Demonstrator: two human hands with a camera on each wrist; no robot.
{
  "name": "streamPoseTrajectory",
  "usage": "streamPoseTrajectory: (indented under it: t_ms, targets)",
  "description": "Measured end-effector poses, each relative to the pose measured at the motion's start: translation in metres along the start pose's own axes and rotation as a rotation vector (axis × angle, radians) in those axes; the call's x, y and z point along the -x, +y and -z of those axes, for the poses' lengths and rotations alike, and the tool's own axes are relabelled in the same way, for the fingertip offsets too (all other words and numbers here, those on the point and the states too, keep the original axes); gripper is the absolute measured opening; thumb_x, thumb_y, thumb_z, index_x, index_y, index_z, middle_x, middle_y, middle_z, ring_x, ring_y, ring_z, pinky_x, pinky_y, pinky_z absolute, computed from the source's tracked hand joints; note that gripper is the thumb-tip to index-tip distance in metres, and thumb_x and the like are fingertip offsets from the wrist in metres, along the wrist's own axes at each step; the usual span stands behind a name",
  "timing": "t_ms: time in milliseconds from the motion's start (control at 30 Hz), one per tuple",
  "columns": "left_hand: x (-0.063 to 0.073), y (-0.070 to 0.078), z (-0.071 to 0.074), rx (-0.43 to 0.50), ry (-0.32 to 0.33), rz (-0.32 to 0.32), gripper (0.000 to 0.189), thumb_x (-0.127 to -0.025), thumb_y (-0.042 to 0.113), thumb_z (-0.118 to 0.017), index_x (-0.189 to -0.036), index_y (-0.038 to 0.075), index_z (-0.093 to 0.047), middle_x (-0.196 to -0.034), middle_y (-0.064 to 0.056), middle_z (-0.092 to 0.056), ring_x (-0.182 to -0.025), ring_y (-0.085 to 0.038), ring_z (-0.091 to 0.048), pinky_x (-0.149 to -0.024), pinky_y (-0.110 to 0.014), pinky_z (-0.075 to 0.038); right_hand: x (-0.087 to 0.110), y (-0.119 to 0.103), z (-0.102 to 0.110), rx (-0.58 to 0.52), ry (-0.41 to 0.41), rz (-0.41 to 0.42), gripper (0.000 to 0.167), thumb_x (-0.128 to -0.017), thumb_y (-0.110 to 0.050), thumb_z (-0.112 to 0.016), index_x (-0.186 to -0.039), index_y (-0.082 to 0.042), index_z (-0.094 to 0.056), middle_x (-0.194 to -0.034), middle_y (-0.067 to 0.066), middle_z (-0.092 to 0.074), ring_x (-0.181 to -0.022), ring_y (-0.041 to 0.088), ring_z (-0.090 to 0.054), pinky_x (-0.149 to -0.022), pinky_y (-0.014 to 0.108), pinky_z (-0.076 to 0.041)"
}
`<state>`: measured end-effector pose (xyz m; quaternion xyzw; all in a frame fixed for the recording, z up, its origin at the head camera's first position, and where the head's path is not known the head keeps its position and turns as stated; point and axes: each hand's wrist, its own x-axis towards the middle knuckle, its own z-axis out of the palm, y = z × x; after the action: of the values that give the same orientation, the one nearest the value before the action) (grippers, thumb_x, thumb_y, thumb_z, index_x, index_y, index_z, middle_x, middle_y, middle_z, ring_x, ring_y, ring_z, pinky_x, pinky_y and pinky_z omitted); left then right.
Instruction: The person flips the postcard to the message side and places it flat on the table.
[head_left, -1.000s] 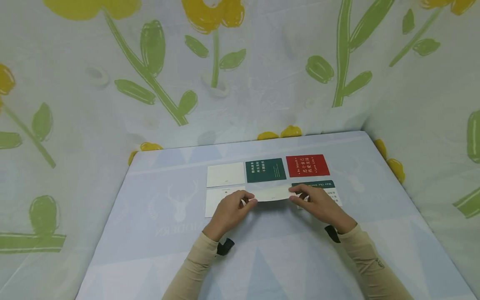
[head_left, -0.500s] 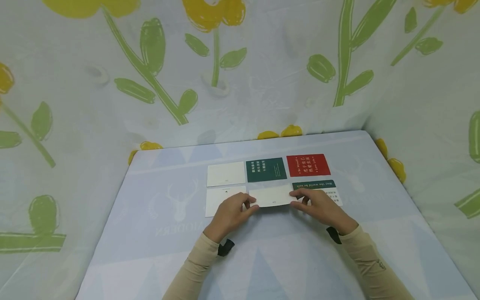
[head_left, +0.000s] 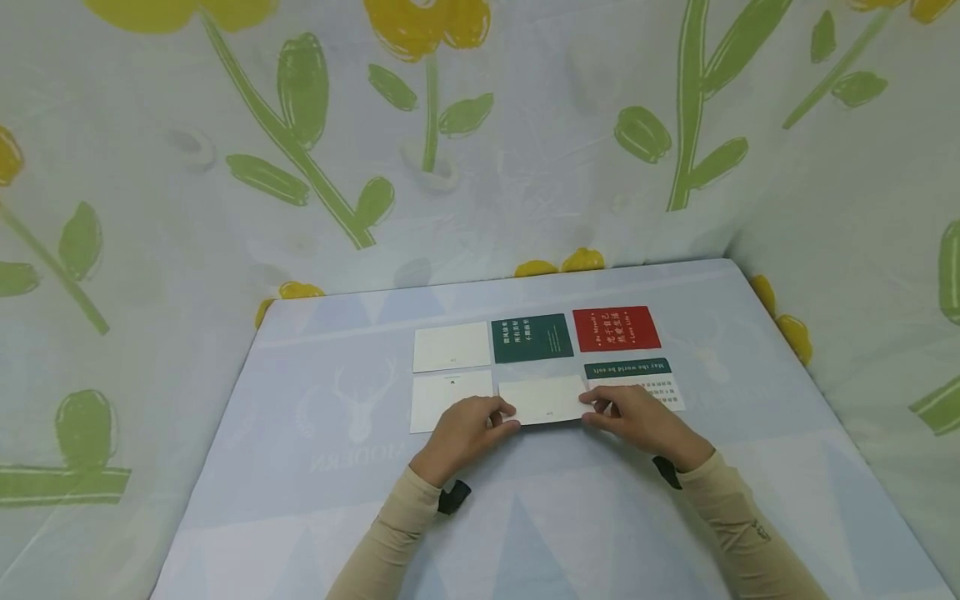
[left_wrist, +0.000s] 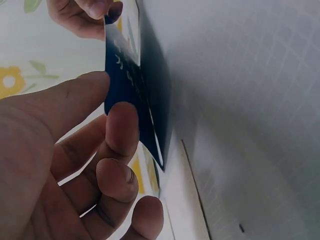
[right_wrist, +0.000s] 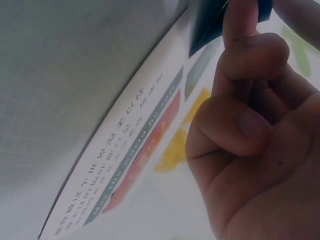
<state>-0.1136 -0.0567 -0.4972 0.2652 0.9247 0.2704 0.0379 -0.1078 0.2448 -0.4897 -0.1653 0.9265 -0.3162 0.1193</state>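
Between both hands is a card (head_left: 546, 400), its white face up in the head view. Its dark blue underside (left_wrist: 127, 90) carries light lettering in the left wrist view. My left hand (head_left: 465, 433) pinches the card's left end between thumb and fingers. At the opposite end my right hand (head_left: 648, 423) pinches it likewise. The card's near edge is tilted up off the table. Beside my right hand lies a white card with a green band (head_left: 633, 368), partly covered by that hand. A white card (head_left: 444, 404) lies just beyond my left hand.
Behind the held card runs a row: a white card (head_left: 452, 347), a green card with white text (head_left: 532, 338) and a red card (head_left: 617, 329). They lie flat on the pale patterned tablecloth (head_left: 525, 533). A flowered curtain (head_left: 525, 208) encloses the table's back and sides.
Both hands have drawn the card slightly toward me. It tilts flatter, so more of its white face shows. The other cards have stayed put.
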Motion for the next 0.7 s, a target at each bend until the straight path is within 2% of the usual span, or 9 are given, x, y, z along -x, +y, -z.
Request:
streamPoseTrajectory:
  t_ms: [367,700]
  targets:
    - [-0.001,0.001,-0.007,-0.035,-0.04,0.042,0.023,-0.093,0.035,-0.075,-0.106,0.016,-0.076,-0.075,0.012,-0.062,-0.067,-0.003,-0.053,-0.063,-0.023,-0.046,0.002,-0.01,-0.004,0.07,-0.015,-0.051,0.033,-0.089,-0.021,-0.079,-0.119,-0.009,-0.072,-0.087,-0.005,-0.065,-0.079,0.014,-0.056,-0.071,0.032,-0.049]
    - [-0.001,0.001,-0.011,-0.047,-0.054,0.046,0.023,-0.093,0.035,-0.076,-0.106,0.016,-0.076,-0.072,0.013,-0.06,-0.065,-0.002,-0.052,-0.062,-0.022,-0.045,-0.001,-0.013,-0.009,0.114,-0.031,-0.103,0.032,-0.089,-0.02,-0.08,-0.118,-0.01,-0.072,-0.087,-0.002,-0.064,-0.08,0.016,-0.056,-0.072,0.035,-0.049]
